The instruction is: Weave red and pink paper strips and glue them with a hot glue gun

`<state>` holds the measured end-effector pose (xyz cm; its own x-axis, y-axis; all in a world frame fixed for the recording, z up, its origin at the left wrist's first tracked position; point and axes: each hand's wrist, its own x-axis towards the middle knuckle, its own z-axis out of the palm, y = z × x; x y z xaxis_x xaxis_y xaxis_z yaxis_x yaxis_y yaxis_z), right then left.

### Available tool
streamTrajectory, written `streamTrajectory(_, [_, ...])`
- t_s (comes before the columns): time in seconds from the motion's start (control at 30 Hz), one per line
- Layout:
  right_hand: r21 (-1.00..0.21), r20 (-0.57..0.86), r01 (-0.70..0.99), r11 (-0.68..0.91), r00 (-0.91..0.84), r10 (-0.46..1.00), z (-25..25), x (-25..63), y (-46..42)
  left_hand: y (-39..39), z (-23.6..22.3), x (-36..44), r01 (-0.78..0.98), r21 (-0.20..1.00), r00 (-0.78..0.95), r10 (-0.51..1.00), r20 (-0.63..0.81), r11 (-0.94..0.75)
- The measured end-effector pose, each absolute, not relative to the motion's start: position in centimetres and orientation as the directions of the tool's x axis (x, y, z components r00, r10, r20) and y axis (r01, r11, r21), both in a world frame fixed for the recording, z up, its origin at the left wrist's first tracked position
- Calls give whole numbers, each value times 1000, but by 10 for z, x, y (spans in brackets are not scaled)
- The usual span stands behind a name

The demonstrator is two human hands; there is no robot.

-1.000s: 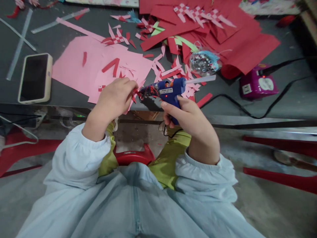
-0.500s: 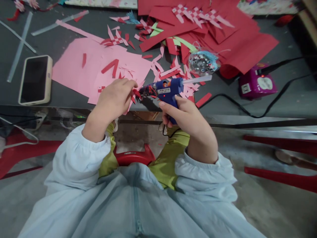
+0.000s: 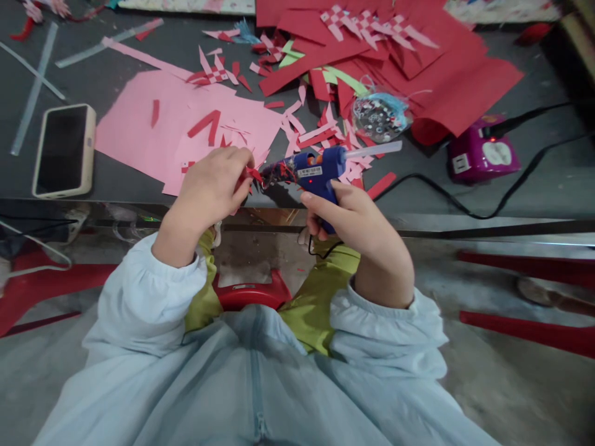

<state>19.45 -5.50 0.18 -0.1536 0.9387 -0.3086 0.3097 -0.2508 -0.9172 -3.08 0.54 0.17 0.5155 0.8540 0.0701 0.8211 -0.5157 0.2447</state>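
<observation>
My right hand [image 3: 346, 210] is closed round the handle of a blue hot glue gun [image 3: 320, 170], which points left with a clear glue stick [image 3: 377, 149] jutting from its back. A small red light glows on its side. My left hand [image 3: 216, 179] pinches a small red paper piece [image 3: 253, 174] right by the nozzle; most of that piece is hidden by the fingers. Whether nozzle and paper touch, I cannot tell. Beneath my left hand lie pink paper sheets [image 3: 139, 136] with red strips on them.
Red paper sheets [image 3: 465, 80] cover the back right, bearing woven pink-and-red paper fish [image 3: 367, 28]. A bag of googly eyes [image 3: 379, 118] lies before them. Right of it stands a purple power box [image 3: 483, 152] with black cords. A phone [image 3: 64, 150] lies at left.
The glue gun and my right hand have shifted slightly right, away from my left hand. My left hand keeps its pinch on the red paper, nearly still.
</observation>
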Motion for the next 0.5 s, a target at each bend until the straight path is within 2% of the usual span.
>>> streamTrajectory(0.5, [-920,-303,306,-245,-157,940,0,196,-55,2,5,-28,863,153,479,876,56,-481])
